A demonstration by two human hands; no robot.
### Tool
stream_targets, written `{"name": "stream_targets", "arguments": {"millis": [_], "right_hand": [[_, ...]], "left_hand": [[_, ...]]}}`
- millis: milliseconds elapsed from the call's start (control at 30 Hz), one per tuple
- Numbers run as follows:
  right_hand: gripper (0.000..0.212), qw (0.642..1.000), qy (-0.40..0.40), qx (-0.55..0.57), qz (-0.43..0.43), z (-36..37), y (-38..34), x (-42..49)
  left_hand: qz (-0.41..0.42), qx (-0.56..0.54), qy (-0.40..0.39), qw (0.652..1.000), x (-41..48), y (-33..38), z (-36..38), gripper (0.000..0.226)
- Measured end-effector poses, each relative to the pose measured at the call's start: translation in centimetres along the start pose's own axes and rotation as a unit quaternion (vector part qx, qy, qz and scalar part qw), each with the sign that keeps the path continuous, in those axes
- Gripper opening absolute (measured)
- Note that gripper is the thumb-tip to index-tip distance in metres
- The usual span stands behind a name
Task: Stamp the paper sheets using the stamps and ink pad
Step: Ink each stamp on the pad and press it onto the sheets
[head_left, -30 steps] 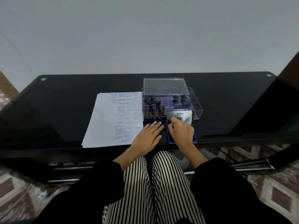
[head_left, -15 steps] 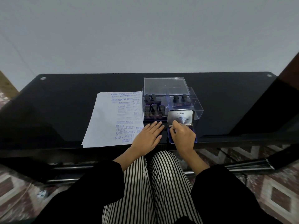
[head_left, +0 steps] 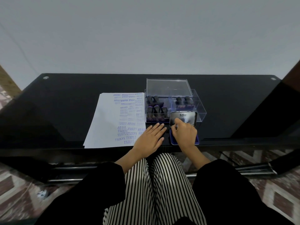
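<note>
The right hand (head_left: 184,134) covers most of the ink pad (head_left: 197,138) at the table's (head_left: 65,103) near edge. Whether its fingers grip the lid (head_left: 186,116) cannot be told. The lid's small print is unreadable. The left hand (head_left: 150,138) hides the paper sheets' (head_left: 107,124) near right corner, and the mid-sheet prints are too faint to read. In the clear box (head_left: 201,111), the faces of the stamps (head_left: 156,109) are hidden.

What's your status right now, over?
Left hand flat at paper edge. Right hand pinches ink pad lid, lid raised. Stamps all in box. Nothing in the way.
</note>
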State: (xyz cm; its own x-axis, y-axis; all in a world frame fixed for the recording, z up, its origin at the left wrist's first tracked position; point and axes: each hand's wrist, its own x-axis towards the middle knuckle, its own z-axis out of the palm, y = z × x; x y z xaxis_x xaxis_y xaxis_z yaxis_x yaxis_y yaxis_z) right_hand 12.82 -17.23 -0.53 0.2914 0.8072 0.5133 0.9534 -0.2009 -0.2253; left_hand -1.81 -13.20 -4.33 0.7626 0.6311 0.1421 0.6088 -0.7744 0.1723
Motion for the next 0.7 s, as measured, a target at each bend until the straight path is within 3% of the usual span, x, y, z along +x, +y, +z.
{"name": "stream_targets", "arguments": {"millis": [167,333,700], "right_hand": [[0.04,1.0,-0.002,0.01,0.01,0.3,0.0,0.2],[0.039,1.0,0.015,-0.003,-0.003,0.2,0.2,-0.5],[0.038,1.0,0.019,-0.006,-0.02,0.2,0.5,-1.3]], "left_hand": [[-0.001,0.003,-0.009,1.0,0.0,-0.1,0.2,0.051],[0.003,0.004,-0.011,1.0,0.0,-0.2,0.3,0.075],[-0.002,-0.008,-0.013,1.0,0.0,0.0,0.1,0.077]]}}
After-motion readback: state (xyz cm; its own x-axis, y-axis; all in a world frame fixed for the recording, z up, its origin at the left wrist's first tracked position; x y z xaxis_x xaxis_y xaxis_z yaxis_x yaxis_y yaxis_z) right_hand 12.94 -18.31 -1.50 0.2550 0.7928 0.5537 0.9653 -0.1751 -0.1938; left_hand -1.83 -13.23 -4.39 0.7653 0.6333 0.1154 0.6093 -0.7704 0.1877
